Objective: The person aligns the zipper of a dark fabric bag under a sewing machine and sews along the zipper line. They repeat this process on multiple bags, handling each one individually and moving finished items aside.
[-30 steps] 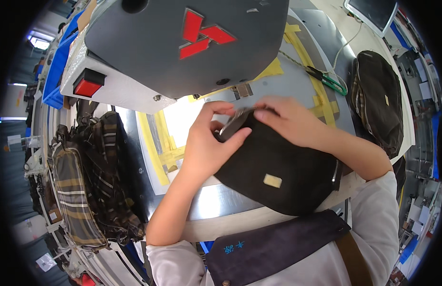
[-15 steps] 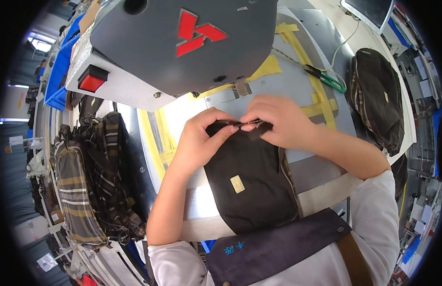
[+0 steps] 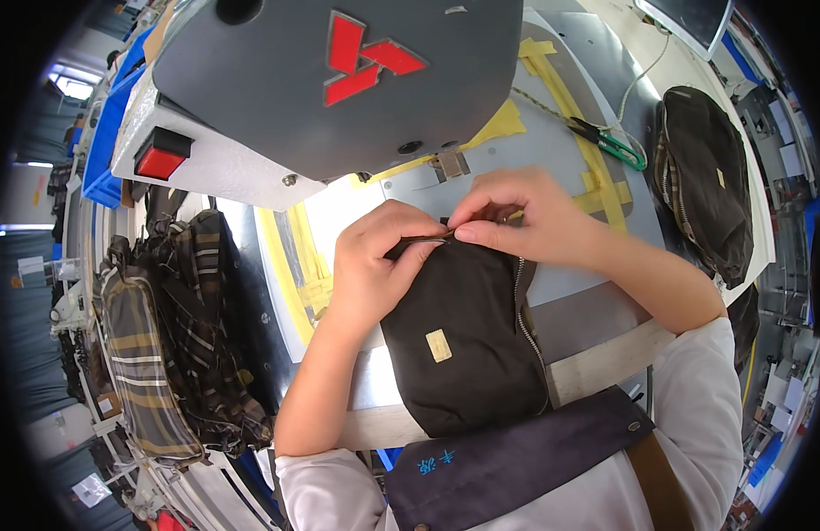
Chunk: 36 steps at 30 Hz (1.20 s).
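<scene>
A dark zippered fabric pouch (image 3: pixel 467 336) with a small pale label lies at the near edge of the machine bed, its bottom by my apron. My left hand (image 3: pixel 383 257) pinches the pouch's upper edge between thumb and fingers. Close beside it, my right hand (image 3: pixel 525 217) grips the same edge, thumb and fingertips together. The two hands almost meet at the top middle. A metal zipper runs down the pouch's right side. Just beyond the fingers sits the small metal plate under the sewing machine head (image 3: pixel 339 97).
Green-handled thread snips (image 3: pixel 609 144) lie on the bed at the right, by a cord. Further right is another dark pouch (image 3: pixel 706 181) with a zipper. Plaid fabric pieces (image 3: pixel 149 354) are piled at the left. Yellow tape (image 3: pixel 295 257) marks the bed. A red switch (image 3: pixel 162 155) sits on the machine.
My right hand has drawn its grip in towards the left hand, and the zipper teeth that showed between them are now covered. The left hand keeps its pinch.
</scene>
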Tool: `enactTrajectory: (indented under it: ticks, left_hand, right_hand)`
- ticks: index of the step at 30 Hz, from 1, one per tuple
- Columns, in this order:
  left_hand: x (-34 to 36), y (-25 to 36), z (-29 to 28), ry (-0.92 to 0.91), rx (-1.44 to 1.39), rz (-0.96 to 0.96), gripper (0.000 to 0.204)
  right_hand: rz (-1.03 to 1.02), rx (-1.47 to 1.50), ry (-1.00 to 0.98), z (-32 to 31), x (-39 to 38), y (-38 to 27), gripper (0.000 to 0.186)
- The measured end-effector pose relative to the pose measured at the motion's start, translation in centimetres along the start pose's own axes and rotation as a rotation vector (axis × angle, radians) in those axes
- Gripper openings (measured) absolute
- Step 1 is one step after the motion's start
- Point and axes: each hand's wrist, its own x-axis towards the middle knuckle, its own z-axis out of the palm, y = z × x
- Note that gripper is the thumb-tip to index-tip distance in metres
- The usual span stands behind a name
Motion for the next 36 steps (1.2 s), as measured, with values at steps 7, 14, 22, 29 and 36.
enactTrajectory:
  ticks: [7,14,22,29,36]
  left_hand:
    - [0.3,-0.5,-0.3,-0.061,-0.039,-0.077,0.019]
    - [0.2,-0.5,0.0,-0.025,0.095,0.033,0.022]
    - [-0.3,-0.6,0.7,0.100,0.336,0.160,0.023]
    - [0.2,-0.2,1.3,0.113,0.473,0.367,0.018]
    - [-0.5,0.0,1.2,0.059,0.259,-0.048,0.022]
  right_hand:
    - [0.062,-0.216,0.000,-0.6,0.7,-1.2,0.015]
    - [0.141,-0.148,0.074,0.3,0.6,-0.8,0.016]
    - [0.145,-0.132,0.078,0.8,0.7,-0.4,0.016]
    - [0.250,-0.087,0.218,1.2,1.0,0.7,0.018]
    - [0.106,0.003,0.153,2.0,0.3,0.6,0.011]
